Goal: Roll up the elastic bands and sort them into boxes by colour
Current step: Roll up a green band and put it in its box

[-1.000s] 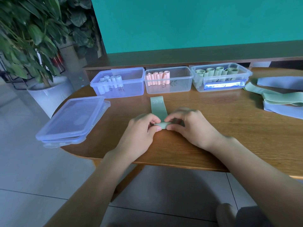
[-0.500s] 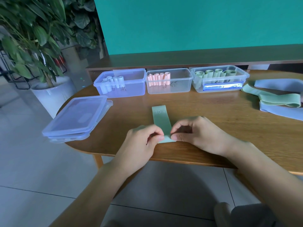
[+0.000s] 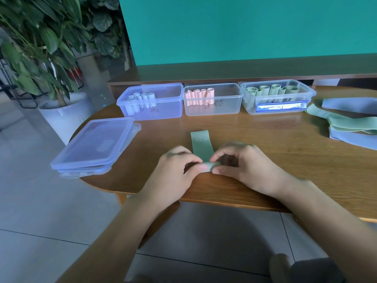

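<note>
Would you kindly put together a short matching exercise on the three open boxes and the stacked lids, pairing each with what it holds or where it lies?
Things:
1. left box
2. middle box
3. right box
4. stacked lids

Descriptions:
A. holds green rolls
B. lies flat at the table's left edge
C. holds pink rolls
D. holds pale blue rolls

Pairs: 1-D, 2-C, 3-A, 4-B

"30" on green band (image 3: 201, 144)
</note>
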### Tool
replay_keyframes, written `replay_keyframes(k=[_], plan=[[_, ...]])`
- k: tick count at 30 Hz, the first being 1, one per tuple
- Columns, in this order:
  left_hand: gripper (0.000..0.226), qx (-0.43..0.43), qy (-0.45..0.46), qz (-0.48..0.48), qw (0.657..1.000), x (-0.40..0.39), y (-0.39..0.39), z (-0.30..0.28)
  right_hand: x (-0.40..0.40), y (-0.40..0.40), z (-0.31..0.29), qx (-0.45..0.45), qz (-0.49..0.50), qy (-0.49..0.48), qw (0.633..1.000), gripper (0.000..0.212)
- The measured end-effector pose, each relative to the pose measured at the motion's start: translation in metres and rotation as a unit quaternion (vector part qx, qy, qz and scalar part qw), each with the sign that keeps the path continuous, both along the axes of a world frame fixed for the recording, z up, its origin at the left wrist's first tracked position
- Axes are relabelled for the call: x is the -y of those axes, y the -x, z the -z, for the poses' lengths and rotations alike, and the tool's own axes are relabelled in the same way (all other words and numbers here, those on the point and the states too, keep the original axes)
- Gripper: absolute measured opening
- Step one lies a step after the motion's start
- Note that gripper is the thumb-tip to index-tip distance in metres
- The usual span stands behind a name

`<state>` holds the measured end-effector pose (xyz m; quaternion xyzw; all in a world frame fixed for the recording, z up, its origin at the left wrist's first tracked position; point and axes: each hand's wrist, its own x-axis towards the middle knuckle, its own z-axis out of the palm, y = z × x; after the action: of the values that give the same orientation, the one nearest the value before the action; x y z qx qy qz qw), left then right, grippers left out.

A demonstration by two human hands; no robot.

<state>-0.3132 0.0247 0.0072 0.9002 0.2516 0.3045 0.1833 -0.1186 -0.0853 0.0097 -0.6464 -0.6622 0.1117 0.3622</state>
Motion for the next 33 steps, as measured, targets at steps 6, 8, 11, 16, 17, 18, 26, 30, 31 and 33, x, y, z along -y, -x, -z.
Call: replay_keyframes(k=[6,8,11,16,17,18,26,30,31,33], plan=[[0.016,0.004,0.014,-0.003,1.000,0.005,0.001,-0.001,-0.006,-0.003,0.000,-0.002,0.008,-0.002,1.000,0.016],[0.014,-0.008,0.010,-0.006,1.000,0.003,0.000,-0.001,-0.007,-0.004,0.000,0.014,0.008,-0.003,1.000,0.016],[0.011,-0.008,0.009,-0.007,1.000,0.000,-0.002,-0.001,-0.008,-0.002,0.001,0.041,0.005,-0.031,0.999,0.014],[0.014,-0.011,-0.021,-0.011,1.000,-0.007,-0.005,0.002,-0.010,-0.002,0.003,0.057,-0.002,-0.027,0.998,0.024],[0.018,-0.018,-0.034,-0.015,0.999,-0.009,-0.006,0.003,-0.011,-0.003,0.004,0.057,0.000,-0.023,0.998,0.027],[0.021,-0.025,-0.042,-0.019,0.999,-0.010,-0.007,0.003,-0.013,-0.004,0.004,0.060,0.003,-0.023,0.998,0.028],[0.017,-0.028,-0.015,-0.014,0.999,-0.012,-0.013,-0.001,-0.026,-0.010,0.002,0.101,0.003,0.001,0.995,0.028],[0.012,-0.021,0.002,-0.014,1.000,-0.019,-0.018,-0.001,-0.025,-0.010,0.002,0.103,0.008,-0.046,0.994,0.023],[0.012,-0.019,0.004,-0.013,1.000,-0.021,-0.020,0.000,-0.026,-0.011,0.002,0.104,0.007,-0.054,0.993,0.022],[0.012,-0.017,0.005,-0.015,1.000,-0.024,-0.022,0.001,-0.029,-0.014,0.000,0.097,0.005,-0.042,0.994,0.025]])
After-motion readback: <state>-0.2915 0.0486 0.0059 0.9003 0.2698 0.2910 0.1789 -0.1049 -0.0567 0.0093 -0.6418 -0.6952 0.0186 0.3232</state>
